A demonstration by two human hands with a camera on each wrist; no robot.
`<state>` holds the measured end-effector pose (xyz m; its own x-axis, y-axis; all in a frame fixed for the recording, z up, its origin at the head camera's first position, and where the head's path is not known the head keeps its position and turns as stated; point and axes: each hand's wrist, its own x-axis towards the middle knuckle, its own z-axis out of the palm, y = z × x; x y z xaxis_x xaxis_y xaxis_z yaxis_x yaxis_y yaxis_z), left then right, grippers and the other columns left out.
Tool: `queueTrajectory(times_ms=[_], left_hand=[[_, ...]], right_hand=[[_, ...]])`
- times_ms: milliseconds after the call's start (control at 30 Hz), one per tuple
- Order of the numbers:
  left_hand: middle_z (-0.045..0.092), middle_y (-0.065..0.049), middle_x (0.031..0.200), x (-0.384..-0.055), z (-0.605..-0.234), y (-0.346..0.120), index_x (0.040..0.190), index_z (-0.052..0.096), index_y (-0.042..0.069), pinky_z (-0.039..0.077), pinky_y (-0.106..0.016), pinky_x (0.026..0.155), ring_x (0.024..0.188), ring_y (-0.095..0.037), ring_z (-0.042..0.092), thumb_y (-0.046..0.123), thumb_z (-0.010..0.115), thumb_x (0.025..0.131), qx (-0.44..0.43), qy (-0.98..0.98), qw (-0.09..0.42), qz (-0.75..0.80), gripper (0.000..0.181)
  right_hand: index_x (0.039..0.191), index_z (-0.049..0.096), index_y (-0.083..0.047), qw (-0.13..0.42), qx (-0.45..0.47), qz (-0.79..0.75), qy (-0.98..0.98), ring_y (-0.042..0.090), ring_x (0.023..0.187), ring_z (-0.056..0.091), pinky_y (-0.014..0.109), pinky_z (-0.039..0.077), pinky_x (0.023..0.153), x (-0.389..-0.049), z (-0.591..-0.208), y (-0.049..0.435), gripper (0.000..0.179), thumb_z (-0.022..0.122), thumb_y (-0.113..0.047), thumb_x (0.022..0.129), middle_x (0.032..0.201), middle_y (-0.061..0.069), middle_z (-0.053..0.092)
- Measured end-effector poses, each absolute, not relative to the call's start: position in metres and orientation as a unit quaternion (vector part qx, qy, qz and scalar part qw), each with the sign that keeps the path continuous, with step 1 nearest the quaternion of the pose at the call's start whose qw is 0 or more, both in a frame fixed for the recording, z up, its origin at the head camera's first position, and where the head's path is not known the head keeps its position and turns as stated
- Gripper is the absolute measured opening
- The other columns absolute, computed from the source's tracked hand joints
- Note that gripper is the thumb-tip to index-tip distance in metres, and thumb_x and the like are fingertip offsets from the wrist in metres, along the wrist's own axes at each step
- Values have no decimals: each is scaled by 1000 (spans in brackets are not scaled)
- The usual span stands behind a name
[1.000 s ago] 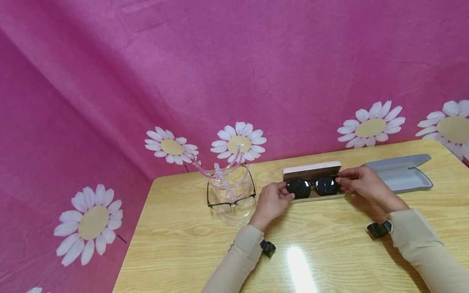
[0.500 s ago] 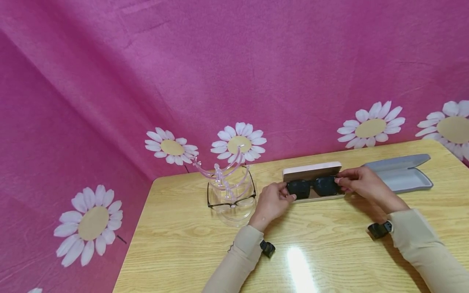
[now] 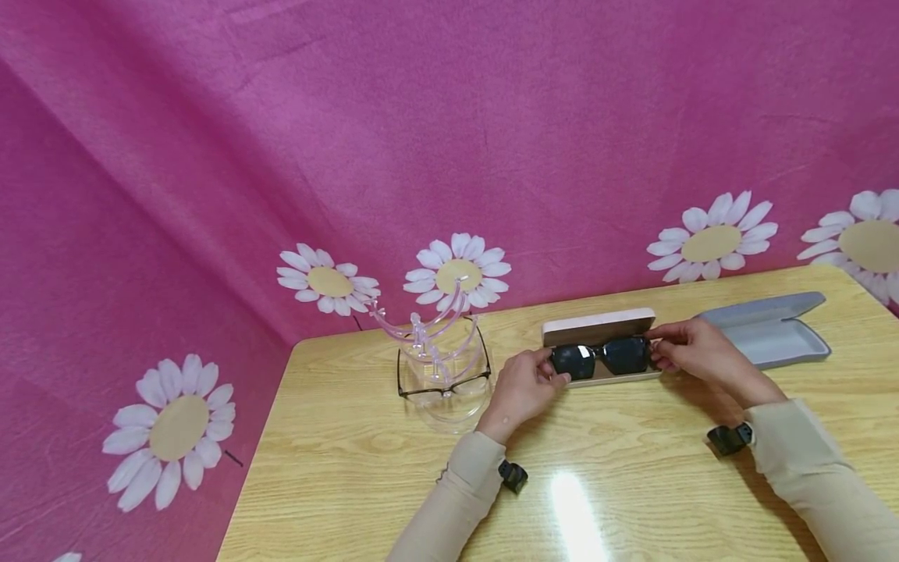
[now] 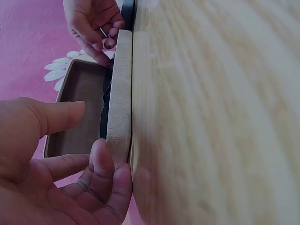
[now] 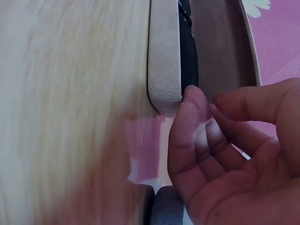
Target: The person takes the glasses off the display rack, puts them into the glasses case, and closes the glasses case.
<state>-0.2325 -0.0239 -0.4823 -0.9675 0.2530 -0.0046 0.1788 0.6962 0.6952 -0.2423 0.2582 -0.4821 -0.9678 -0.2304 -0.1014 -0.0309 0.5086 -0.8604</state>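
Observation:
Black sunglasses (image 3: 599, 360) lie in an open eyeglass case (image 3: 597, 319) with a brown lining, lenses facing up towards me. At the left end of the case is my left hand (image 3: 523, 386). Its fingertips meet the corner in the left wrist view, and its thumb (image 4: 70, 115) stands apart from them before the lid. My right hand (image 3: 695, 355) is at the other end. In the right wrist view one fingertip (image 5: 192, 96) touches the end of the sunglasses, with a small gap to the thumb (image 5: 232, 104). Neither hand visibly pinches the frame.
A clear display stand (image 3: 449, 425) with black-framed eyeglasses (image 3: 400, 375) on it stands left of my left hand. Behind my right hand lies a grey eyeglass case (image 3: 779, 343), lid up. A pink flowered cloth (image 3: 576, 140) hangs behind the wooden table (image 3: 337, 468).
The sunglasses tilt slightly in the case and shift a little to the right; reflections on the lenses fade and return. My right hand moves slightly right, while my left barely moves.

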Motion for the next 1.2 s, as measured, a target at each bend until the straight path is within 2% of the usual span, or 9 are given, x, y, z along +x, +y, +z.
queueTrajectory(times_ms=[300,467,667,800,967,1200], left_hand=[[64,9,84,-233,-484,-24,135,58,8,43,-14,63,64,3,52,34,72,87,124,923,58,359,57],[62,9,80,-233,-483,-24,131,61,10,42,-14,60,61,2,51,32,72,86,133,921,53,362,51],[62,8,77,-232,-484,-23,125,64,11,42,-15,56,59,1,51,29,72,87,138,913,55,379,43],[63,8,78,-233,-483,-24,128,62,9,43,-15,57,60,1,52,31,72,87,138,912,60,382,47],[65,8,82,-233,-483,-26,136,56,7,45,-15,61,63,1,54,34,70,88,132,912,69,382,57],[64,9,83,-230,-478,-26,138,54,7,45,-16,62,65,1,54,36,69,89,133,912,72,381,59]], right_hand=[[128,51,17,113,-83,-463,875,4,59,53,22,49,54,-241,-479,257,40,46,-2,94,73,6,64],[130,49,17,132,-82,-470,869,5,60,54,24,51,53,-243,-481,257,40,45,-4,97,74,8,65],[130,51,16,142,-89,-468,868,5,56,50,24,47,50,-243,-481,258,39,46,-6,98,70,5,60],[127,52,15,141,-103,-475,863,6,57,49,24,45,50,-243,-479,259,37,46,-7,99,70,6,58],[124,55,13,137,-100,-472,865,7,61,54,25,51,54,-243,-476,260,35,48,-11,100,76,10,63],[125,56,12,133,-101,-456,874,8,65,58,26,55,58,-241,-471,261,37,49,-15,100,79,10,65]])
